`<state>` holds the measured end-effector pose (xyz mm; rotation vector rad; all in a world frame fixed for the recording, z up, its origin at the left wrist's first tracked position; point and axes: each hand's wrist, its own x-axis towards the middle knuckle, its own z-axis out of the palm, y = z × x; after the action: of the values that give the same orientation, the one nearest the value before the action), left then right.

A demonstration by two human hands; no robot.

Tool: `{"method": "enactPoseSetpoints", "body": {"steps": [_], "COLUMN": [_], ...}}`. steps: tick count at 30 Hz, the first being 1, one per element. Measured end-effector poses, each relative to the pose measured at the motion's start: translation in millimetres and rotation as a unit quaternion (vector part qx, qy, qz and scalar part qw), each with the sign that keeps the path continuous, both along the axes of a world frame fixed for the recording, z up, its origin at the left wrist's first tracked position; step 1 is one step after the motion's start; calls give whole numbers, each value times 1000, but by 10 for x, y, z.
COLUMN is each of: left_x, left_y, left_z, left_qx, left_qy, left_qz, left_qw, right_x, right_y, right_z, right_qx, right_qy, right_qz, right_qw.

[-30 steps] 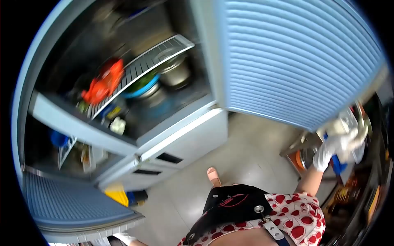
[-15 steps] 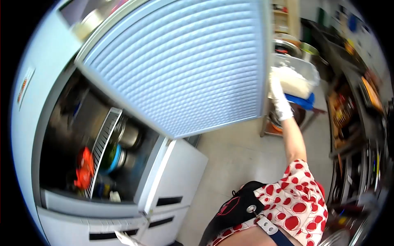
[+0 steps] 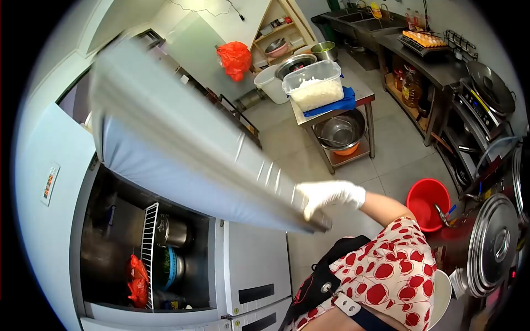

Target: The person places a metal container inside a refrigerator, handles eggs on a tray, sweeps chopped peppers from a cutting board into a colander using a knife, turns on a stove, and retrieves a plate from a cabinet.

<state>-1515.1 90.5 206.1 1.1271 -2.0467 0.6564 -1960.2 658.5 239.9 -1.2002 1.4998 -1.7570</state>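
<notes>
My right hand (image 3: 327,197), in a white glove, is at the free edge of the refrigerator door (image 3: 215,154), its fingers bent round that edge. The door stands partly open and looks blurred by motion. Behind it the dark compartment holds a white wire rack (image 3: 149,248), a red plastic bag (image 3: 138,281), a metal pot (image 3: 174,230) and a blue-rimmed container (image 3: 173,267). My left hand is out of view.
A steel table (image 3: 361,88) bears a clear tub of white grains (image 3: 317,92) on a blue cloth. To the right are a red bucket (image 3: 428,201), a large lidded pot (image 3: 491,245) and a counter with an egg tray (image 3: 425,38). A red bag (image 3: 234,59) hangs behind.
The refrigerator door has swung toward the compartment, and my right hand has come nearer my body with it. The view has turned, showing more of the room.
</notes>
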Motion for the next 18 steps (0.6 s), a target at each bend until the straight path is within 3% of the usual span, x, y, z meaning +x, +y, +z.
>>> {"method": "enactPoseSetpoints", "body": {"steps": [1,2,3,4,6,8,9,12,13,15,16,17,18], "left_x": [-180,-348,-945,-1135,-1185,-1222,-1305,-1386,-1524,-1560,-1584,-1556,-1524], "left_y": [238,601,1760,2122,2655,3050,3135,3265,3413,3349,3217,3089,2919], "left_z": [107,109,641,779,1037,1126,1117,1022,1096,1052,1004,1019,1031], "left_qx": [-230,-83,36,89,86,89,60,-26,-118,-152,-99,-152,-165], "left_qy": [-88,45,203,257,242,241,213,128,135,127,181,165,167], "left_qz": [47,-64,-167,-232,-348,-462,-473,-472,-385,-207,-249,-203,-172], "left_qw": [968,993,964,934,902,849,853,872,905,958,946,953,957], "right_x": [200,275,437,523,911,1229,1232,1413,1448,1401,1286,1208,1003], "right_y": [-143,-232,-328,-569,-867,-1006,-1178,-1816,-1886,-1926,-1940,-1947,-1910], "right_z": [56,-5,-19,-149,-77,138,134,-296,-334,-386,-459,-540,-556], "right_qx": [7,43,49,55,61,45,31,-41,-73,-106,-106,-107,-76], "right_qy": [-19,2,19,122,132,30,41,97,93,109,102,90,123], "right_qz": [35,42,60,53,89,156,188,255,277,299,313,334,275], "right_qw": [999,998,997,990,985,986,981,961,953,942,938,932,951]}}
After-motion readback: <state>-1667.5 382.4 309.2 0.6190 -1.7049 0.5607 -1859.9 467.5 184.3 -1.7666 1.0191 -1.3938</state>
